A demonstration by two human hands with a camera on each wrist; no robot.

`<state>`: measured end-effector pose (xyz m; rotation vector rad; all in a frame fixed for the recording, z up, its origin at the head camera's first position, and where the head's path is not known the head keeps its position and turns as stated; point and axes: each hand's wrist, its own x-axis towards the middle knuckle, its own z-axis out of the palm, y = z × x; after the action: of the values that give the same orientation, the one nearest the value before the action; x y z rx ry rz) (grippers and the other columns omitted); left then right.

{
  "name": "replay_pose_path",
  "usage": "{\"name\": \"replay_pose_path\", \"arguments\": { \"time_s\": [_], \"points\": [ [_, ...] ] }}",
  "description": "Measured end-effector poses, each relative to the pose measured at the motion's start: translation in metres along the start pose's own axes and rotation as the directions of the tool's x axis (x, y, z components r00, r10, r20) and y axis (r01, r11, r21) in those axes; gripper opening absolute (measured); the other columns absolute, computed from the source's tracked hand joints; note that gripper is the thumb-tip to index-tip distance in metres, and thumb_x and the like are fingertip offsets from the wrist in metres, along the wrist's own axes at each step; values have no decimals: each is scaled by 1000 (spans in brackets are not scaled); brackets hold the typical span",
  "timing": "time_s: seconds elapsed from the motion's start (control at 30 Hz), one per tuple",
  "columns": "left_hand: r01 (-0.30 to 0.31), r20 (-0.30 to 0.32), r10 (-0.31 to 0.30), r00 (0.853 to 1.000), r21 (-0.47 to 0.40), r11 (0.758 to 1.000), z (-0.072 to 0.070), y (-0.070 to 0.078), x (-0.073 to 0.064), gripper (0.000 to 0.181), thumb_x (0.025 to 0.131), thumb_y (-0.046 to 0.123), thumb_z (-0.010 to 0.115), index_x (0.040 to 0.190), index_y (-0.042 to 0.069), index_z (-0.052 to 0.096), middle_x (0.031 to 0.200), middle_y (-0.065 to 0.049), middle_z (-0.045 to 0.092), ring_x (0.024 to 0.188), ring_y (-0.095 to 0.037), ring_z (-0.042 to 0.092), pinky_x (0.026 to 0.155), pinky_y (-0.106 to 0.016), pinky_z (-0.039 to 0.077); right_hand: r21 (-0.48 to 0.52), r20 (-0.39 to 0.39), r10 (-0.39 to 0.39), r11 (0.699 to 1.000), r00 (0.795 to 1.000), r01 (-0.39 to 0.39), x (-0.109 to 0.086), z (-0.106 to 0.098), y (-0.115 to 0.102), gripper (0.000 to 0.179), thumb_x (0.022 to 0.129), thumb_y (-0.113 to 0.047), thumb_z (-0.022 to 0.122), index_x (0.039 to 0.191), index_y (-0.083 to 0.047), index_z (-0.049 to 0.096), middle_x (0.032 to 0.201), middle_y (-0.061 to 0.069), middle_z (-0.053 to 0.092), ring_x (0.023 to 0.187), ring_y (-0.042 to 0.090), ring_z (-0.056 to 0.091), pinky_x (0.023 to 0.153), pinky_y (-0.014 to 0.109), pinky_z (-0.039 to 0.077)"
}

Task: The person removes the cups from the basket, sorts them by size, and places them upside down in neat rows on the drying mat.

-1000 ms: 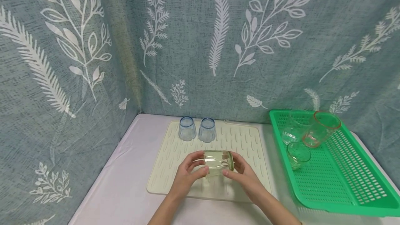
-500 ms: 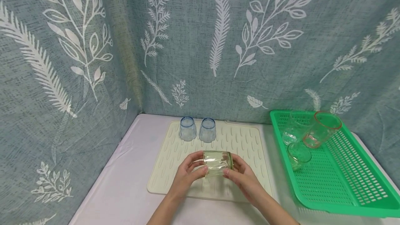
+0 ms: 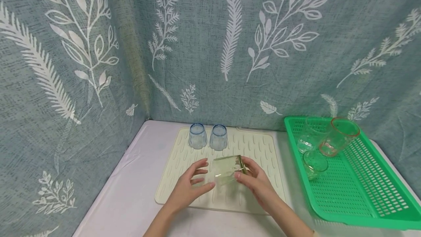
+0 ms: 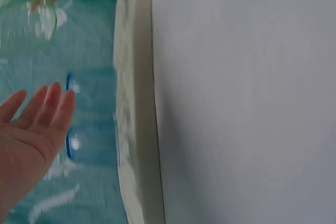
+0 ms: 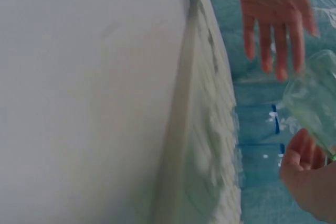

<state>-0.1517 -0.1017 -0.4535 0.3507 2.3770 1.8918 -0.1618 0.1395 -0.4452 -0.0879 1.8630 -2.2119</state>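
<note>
A pale green drinking glass point(image 3: 225, 169) is held on its side, a little tilted, above the cream drying mat point(image 3: 184, 189). My right hand point(image 3: 258, 184) grips its right end, thumb in front and fingers behind. My left hand point(image 3: 189, 185) is just left of the glass, apart from it, with fingers spread and nothing in them. In the left wrist view the left hand point(image 4: 37, 132) shows its bare palm. The right wrist view has the right hand point(image 5: 310, 177) around one end of the glass point(image 5: 315, 93).
Two blue-rimmed glasses, one left point(image 3: 197, 137) and one right point(image 3: 218, 138), stand at the mat's back edge. To the right, a green basket point(image 3: 342, 213) holds a red-rimmed glass point(image 3: 338, 136), a clear glass point(image 3: 307, 138) and a small green glass point(image 3: 314, 164). A patterned curtain hangs behind.
Both hands gripped the green glass before. My left hand has let go and moved left with its fingers opening. The glass has tilted slightly in my right hand.
</note>
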Motion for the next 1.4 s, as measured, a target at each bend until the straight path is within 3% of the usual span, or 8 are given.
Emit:
{"name": "replay_pose_path", "arguments": {
  "time_s": [0.2, 0.4, 0.53, 0.67, 0.83, 1.07, 1.2, 1.4],
  "points": [
    [8, -71, 10, 997, 247, 969, -32, -15, -2, 95, 77, 23, 85, 154, 17, 28, 150, -14, 38, 130, -31, 43, 106, -51, 38, -149, -113, -63, 988, 992, 46, 13, -5, -6, 64, 85, -13, 73, 142, -8, 45, 139, 11, 48, 119, 24, 52, 95, 37, 45],
    [50, -102, -10, 995, 397, 916, -66, -28, -6, 102, 77, 31, 84, 155, 8, 22, 152, -22, 30, 135, -41, 32, 107, -60, 30, -331, -194, -107, 943, 975, 37, 25, -14, -9, 69, 83, -21, 77, 143, -10, 45, 139, 10, 49, 126, 29, 45, 97, 45, 42],
    [124, -101, -87, 991, 454, 883, -81, -35, -11, 104, 77, 32, 83, 154, 3, 19, 151, -27, 27, 137, -46, 23, 107, -65, 24, -406, -233, -120, 914, 965, 16, 35, -18, -9, 68, 82, -23, 79, 141, -13, 48, 133, 12, 53, 122, 28, 48, 90, 43, 45],
    [180, -67, -168, 983, 486, 855, -87, -39, -14, 110, 74, 36, 84, 153, -3, 18, 151, -32, 24, 136, -51, 19, 107, -68, 21, -450, -270, -136, 893, 953, 0, 45, -21, -11, 69, 82, -24, 79, 142, -13, 48, 130, 14, 53, 119, 28, 48, 85, 41, 47],
    [186, -43, -189, 981, 481, 857, -90, -42, -17, 113, 70, 38, 85, 151, -6, 20, 150, -34, 26, 135, -53, 18, 106, -70, 21, -494, -316, -167, 870, 934, -12, 60, -23, -15, 70, 81, -22, 79, 142, -9, 47, 130, 15, 51, 117, 30, 48, 83, 40, 47],
    [158, -14, -172, 985, 481, 862, -92, -44, -22, 99, 73, 33, 85, 147, -7, 33, 148, -32, 29, 133, -49, 16, 106, -69, 20, -564, -362, -216, 825, 907, -29, 85, -28, -13, 67, 81, -20, 79, 139, -4, 49, 125, 17, 49, 108, 31, 48, 77, 38, 44],
    [139, -4, -157, 988, 486, 863, -93, -46, -23, 93, 75, 33, 84, 144, -7, 38, 148, -30, 28, 133, -48, 16, 105, -70, 22, -604, -352, -238, 796, 905, -26, 98, -30, -10, 67, 81, -20, 78, 139, -1, 49, 125, 20, 49, 108, 33, 48, 81, 43, 44],
    [146, -3, -165, 986, 481, 864, -92, -47, -22, 93, 74, 33, 84, 144, -6, 39, 148, -29, 28, 133, -48, 15, 105, -70, 21, -660, -303, -244, 751, 921, -18, 113, -30, -11, 70, 82, -19, 78, 142, 0, 46, 130, 23, 46, 110, 37, 47, 84, 49, 44]
  ]
}}
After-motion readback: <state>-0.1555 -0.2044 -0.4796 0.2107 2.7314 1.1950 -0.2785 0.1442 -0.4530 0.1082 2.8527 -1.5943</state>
